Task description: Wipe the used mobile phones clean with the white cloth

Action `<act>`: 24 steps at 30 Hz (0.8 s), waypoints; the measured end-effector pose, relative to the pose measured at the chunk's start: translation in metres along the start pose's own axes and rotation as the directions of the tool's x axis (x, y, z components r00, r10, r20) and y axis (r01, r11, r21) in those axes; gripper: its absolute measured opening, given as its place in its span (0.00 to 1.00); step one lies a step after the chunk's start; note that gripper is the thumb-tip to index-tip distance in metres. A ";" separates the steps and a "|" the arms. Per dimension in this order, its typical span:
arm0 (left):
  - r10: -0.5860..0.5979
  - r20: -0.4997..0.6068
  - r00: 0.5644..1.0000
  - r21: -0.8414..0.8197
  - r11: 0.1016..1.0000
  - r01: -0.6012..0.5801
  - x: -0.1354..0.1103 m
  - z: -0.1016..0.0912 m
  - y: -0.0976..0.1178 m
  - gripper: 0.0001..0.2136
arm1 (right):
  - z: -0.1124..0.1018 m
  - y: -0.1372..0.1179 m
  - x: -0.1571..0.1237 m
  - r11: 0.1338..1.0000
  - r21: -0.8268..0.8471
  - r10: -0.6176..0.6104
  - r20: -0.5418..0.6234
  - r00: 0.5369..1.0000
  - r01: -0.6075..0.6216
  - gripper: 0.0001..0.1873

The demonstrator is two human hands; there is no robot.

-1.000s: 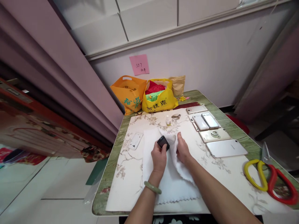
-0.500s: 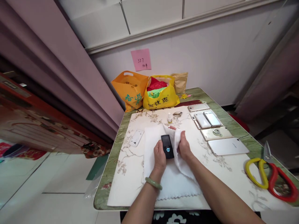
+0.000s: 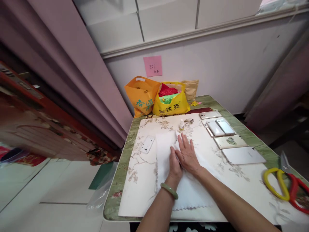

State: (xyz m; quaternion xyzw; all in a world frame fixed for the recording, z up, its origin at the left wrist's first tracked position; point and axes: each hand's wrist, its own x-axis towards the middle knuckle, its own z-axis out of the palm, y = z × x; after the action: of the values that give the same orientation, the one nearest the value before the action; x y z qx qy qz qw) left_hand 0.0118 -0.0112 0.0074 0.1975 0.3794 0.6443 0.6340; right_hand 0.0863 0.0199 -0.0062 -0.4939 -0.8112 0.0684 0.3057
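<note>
I see the right hand [image 3: 188,156] spread flat, the left hand [image 3: 175,164] curled, its hold hidden; the white, scallop-edged cloth [image 3: 164,158] seems soft, light, best pinched at its near edge.

A mauve curtain [image 3: 79,71] hangs left of a pale wall [image 3: 227,74], with light floor tiles [image 3: 65,187] below.
</note>
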 end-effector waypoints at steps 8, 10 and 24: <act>-0.218 0.162 0.962 -0.349 0.900 0.262 0.003 -0.009 0.007 0.30 | 0.002 0.007 0.013 1.000 -0.013 0.021 -0.008 1.000 -0.021 0.32; -0.209 0.178 0.962 -0.366 0.893 0.262 0.003 -0.009 0.008 0.31 | 0.008 0.007 0.015 0.996 -0.052 -0.062 0.107 0.992 0.068 0.32; -0.260 0.065 0.963 -0.493 0.831 0.257 -0.002 -0.015 0.018 0.33 | 0.003 -0.019 -0.008 0.979 -0.093 -0.137 0.364 0.921 0.182 0.30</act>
State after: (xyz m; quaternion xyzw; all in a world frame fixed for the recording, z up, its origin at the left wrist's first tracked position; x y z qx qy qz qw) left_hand -0.0108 -0.0147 0.0111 -0.0272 0.2256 0.6289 0.7435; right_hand 0.0731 0.0045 -0.0040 -0.4237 -0.8932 0.0804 0.1271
